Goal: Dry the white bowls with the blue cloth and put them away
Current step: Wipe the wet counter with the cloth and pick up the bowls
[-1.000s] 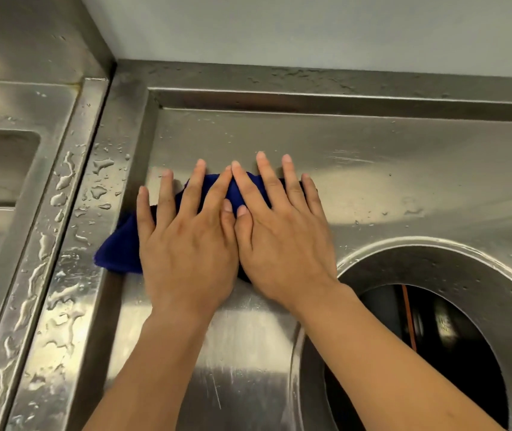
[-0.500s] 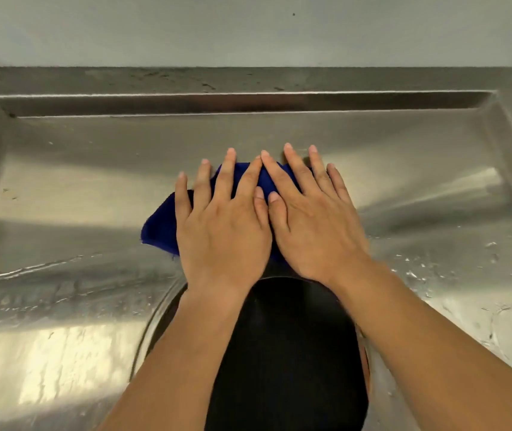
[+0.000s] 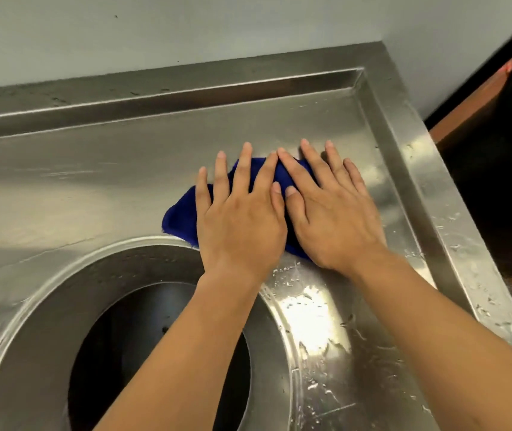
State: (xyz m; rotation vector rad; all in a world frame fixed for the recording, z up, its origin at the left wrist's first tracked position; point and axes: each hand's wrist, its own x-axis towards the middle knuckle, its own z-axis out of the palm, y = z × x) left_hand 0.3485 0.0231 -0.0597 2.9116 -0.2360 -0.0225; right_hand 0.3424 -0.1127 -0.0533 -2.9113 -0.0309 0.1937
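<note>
Both hands, left hand (image 3: 239, 225) and right hand (image 3: 331, 219), lie flat with fingers spread, pressing the blue cloth (image 3: 180, 217) onto the wet steel counter (image 3: 93, 188). The cloth sits just behind the round opening (image 3: 118, 353), near the right rim.

Wet steel counter (image 3: 93, 188), round opening (image 3: 155, 353), grey wall (image 3: 186, 29).

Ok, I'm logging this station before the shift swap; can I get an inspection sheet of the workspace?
Surface: steel counter, water drops right of the round opening.
Job's things: blue cloth flat on counter; no white bowls seen.
Clutter: nothing seen.
Grips: left hand and right hand pressed flat on the cloth, fingers spread.
Cables: nothing seen.
Surroundings: pale wall behind; dark gap past the counter's right edge.
</note>
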